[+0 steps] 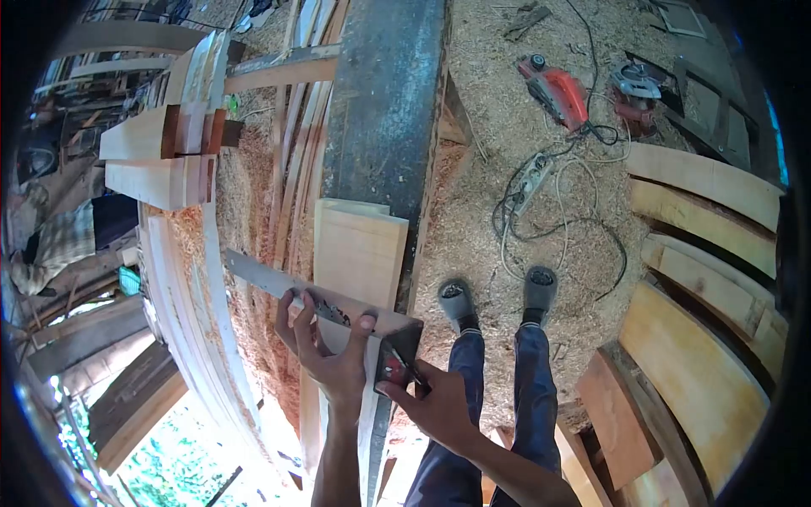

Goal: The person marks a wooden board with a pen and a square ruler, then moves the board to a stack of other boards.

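- I see my left hand (325, 351) pressing flat on the metal blade of a try square (338, 311), fingers spread over the blade and thumb reaching to the right along its edge; the grip is closed down on the square.
- The square lies across the near end of a pale wooden board (359, 245), with its long blade running up to the left, beyond the edge of the board.
- The dark stock of the square (397, 355) hangs at the right edge of the board, with a red mark on it.
- My right hand (435, 406) is just beside this stock and touches it. It pinches a thin dark thing, maybe a pencil, but it is too small for me to tell for sure.
- The board rests on a long dark beam (384, 101), which serves as the table and runs away from me.
- To the left of the beam there are many thin curved wooden strips (198, 338) and some stacked pale planks (148, 156).
- Below on the right I see my two legs in blue jeans, with grey shoes (498, 296), standing on a floor (507, 127) covered with sawdust.
- On this floor, well apart from my hands, lie a red electric planer (557, 91), a circular saw (635, 86) and a white power strip (532, 179) with tangled cables.
- At the far right, several wide curved planks (701, 355) lie side by side.
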A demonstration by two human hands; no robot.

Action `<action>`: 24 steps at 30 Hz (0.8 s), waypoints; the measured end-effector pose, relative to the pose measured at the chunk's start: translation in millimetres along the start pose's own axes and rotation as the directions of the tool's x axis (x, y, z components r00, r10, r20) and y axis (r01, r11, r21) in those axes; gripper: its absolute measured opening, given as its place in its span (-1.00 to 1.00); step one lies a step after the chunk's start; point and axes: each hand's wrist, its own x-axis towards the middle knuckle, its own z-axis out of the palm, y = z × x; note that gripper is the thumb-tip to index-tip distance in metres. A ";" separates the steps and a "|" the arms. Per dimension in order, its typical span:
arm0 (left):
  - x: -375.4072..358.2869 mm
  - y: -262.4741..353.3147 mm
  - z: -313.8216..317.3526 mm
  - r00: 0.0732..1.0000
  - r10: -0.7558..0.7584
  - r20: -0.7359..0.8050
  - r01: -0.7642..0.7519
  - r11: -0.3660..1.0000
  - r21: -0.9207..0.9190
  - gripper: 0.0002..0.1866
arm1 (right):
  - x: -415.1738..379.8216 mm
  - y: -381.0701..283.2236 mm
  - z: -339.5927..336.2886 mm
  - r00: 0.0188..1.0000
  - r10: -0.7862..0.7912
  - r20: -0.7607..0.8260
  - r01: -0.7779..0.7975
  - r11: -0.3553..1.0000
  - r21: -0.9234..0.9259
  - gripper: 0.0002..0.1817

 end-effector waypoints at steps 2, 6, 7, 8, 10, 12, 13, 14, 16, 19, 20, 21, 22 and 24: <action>-0.7 1.0 0.2 1.000 -0.017 -0.008 0.017 1.000 -0.020 -0.34 | -1.3 -2.6 -4.8 0.985 -0.167 -0.031 0.166 0.985 -0.037 -0.74; 0.1 1.7 -1.2 1.000 -0.009 -0.007 0.010 0.999 0.052 -0.35 | -1.9 23.8 -28.2 0.952 -0.174 -0.253 0.189 0.981 0.038 -0.76; 0.4 3.1 -0.8 1.000 0.004 -0.010 -0.004 0.998 0.066 -0.34 | 3.5 19.6 -41.4 0.929 -0.215 -0.301 0.244 0.968 0.062 -0.75; 0.1 2.5 -1.1 0.999 -0.003 -0.035 0.006 0.998 0.065 -0.34 | 2.9 4.9 -58.0 0.954 -0.165 -0.252 0.229 0.941 0.251 -0.61; 0.3 -1.9 -1.6 1.000 0.000 -0.013 0.000 1.000 0.012 -0.33 | 23.3 -17.5 -68.5 0.861 -0.373 -0.346 0.441 0.886 0.141 -0.44; 1.6 -5.1 -1.0 0.996 0.046 -0.076 -0.043 0.999 0.033 -0.30 | 37.5 -43.0 -87.9 0.802 -0.571 -0.174 0.585 0.810 0.040 -0.52; 1.5 -9.0 -2.2 0.995 0.073 -0.062 -0.069 0.996 0.061 -0.31 | 41.6 -59.3 -88.1 0.798 -0.586 -0.137 0.595 0.803 0.032 -0.52; 1.1 -10.6 -3.6 0.994 0.095 -0.048 -0.090 0.992 0.090 -0.33 | 44.1 -75.1 -87.0 0.857 -0.516 0.008 0.515 0.855 0.060 -0.60; 4.0 -3.0 -5.8 0.979 0.168 -0.112 -0.147 0.974 0.174 -0.31 | 55.4 -95.9 -76.4 0.882 -0.429 0.198 0.428 0.902 0.047 -0.67; 3.5 -2.6 -8.5 0.984 0.147 -0.102 -0.128 0.976 0.176 -0.25 | 74.4 -109.3 -46.7 0.799 -0.517 0.306 0.518 0.851 0.085 -0.83; 2.7 -1.5 -9.4 0.983 0.122 -0.138 -0.100 0.982 0.162 -0.25 | 78.2 -115.8 -42.0 0.790 -0.509 0.341 0.522 0.851 0.059 -0.83; 2.4 -0.3 -11.2 0.990 0.082 -0.111 -0.065 0.987 0.146 -0.25 | 81.8 -122.5 -37.3 0.792 -0.476 0.383 0.519 0.855 -0.011 -0.83; 2.6 -0.1 -13.0 0.996 0.046 -0.080 -0.035 0.991 0.130 -0.25 | 83.8 -127.5 -32.9 0.792 -0.444 0.419 0.518 0.852 -0.078 -0.82; 3.6 -1.2 -14.9 0.990 0.064 -0.122 -0.048 0.990 0.134 -0.25 | 95.4 -119.8 -27.4 0.793 -0.407 0.454 0.479 0.876 -0.052 -0.80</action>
